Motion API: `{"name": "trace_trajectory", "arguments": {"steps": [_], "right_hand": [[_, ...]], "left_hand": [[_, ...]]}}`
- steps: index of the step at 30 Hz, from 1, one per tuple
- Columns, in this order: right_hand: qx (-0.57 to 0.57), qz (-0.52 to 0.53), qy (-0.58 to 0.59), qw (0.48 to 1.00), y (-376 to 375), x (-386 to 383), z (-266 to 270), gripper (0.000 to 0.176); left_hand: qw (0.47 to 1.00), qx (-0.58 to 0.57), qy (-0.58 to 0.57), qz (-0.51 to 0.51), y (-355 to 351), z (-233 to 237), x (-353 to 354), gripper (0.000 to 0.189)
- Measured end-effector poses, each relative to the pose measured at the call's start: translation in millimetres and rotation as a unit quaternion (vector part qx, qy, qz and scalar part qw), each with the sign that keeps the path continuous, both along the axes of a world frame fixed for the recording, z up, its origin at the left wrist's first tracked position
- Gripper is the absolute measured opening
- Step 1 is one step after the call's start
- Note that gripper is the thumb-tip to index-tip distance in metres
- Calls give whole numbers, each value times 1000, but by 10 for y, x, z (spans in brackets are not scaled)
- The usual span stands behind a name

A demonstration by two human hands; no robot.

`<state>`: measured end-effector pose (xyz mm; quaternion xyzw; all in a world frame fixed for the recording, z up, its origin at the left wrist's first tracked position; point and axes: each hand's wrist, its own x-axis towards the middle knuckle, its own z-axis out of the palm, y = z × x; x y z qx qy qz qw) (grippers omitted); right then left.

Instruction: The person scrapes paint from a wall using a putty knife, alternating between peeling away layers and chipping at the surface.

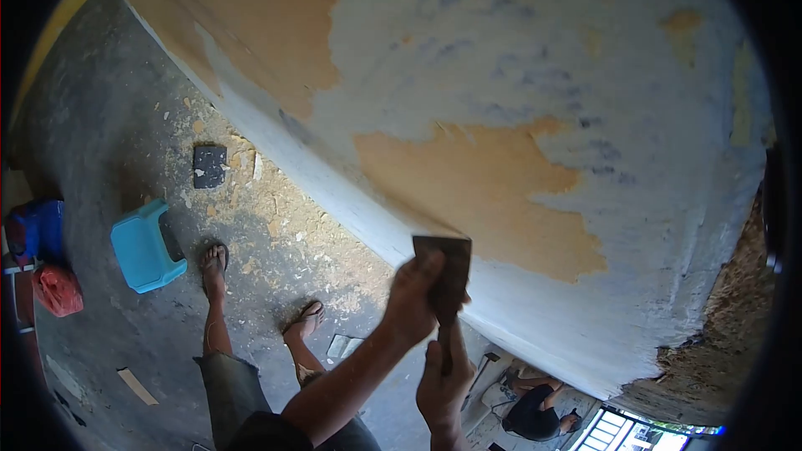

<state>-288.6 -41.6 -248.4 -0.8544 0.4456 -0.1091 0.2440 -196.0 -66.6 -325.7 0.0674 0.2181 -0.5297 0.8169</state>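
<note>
A broad-bladed scraper (453, 271) is in both of my hands, its wide edge up against the wall (535, 309) or very close to it. My left hand (411, 296) grips the blade part, with the thumb lying over its flat face. Lower down, my right hand (447, 388) is wrapped around the handle. Just past the blade's edge, a bare tan patch (493, 192) shows through the whitish paint. A second tan patch (267, 17) spreads across the upper part of the wall.
Pale flakes (288, 200) litter the floor along the wall, around a dark flat block (210, 167). A blue plastic stool (142, 250) stands near my feet. Red bag (58, 290) at far left. Another person (535, 409) is low down at bottom right.
</note>
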Motion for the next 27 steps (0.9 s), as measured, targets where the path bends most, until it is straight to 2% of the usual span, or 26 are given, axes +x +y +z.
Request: {"name": "trace_trajectory", "arguments": {"steps": [1,2,4,6,8,9,10,12,13,14,16,18,21,22,25,27], "right_hand": [[35,-38,4,999,19,28,49,42],[32,-34,9,999,-1,77,57,42],[76,-43,8,996,-65,259,76,43],[110,-54,41,992,-72,305,83,43],[-3,4,-1,1000,-5,53,-67,43],[47,-61,20,997,24,-49,-58,42],[48,-60,23,997,14,57,-32,42],[78,-40,8,996,-61,414,122,42],[131,-71,50,988,-80,538,226,42],[131,-69,48,988,-57,444,167,42],[10,4,-12,1000,31,260,38,43],[40,-10,-8,999,43,300,26,43],[109,-60,30,992,-22,645,242,43],[111,-59,29,992,8,553,190,43],[49,-32,7,998,116,365,27,42],[127,-99,5,987,127,427,45,42]], "left_hand": [[998,-31,44,12,-14,32,-19,28],[998,-34,49,16,-25,12,1,28],[997,-43,-2,58,-61,-47,138,30],[994,-69,1,85,-44,-96,193,31],[1000,-14,15,3,-7,-48,65,29],[1000,0,26,-12,-16,-18,2,32],[1000,1,29,-11,-11,-22,58,32],[997,-27,15,71,-57,-46,232,31],[986,-123,4,111,-55,-113,337,32],[986,-123,2,112,-41,-121,304,32],[997,-73,24,14,33,-74,145,30],[999,-43,24,-1,43,-66,92,33],[989,-104,12,102,-14,-41,454,35],[989,-103,10,104,13,-48,424,35],[998,-40,49,-12,99,-6,209,32],[999,-23,36,-13,62,-56,219,30]]}}
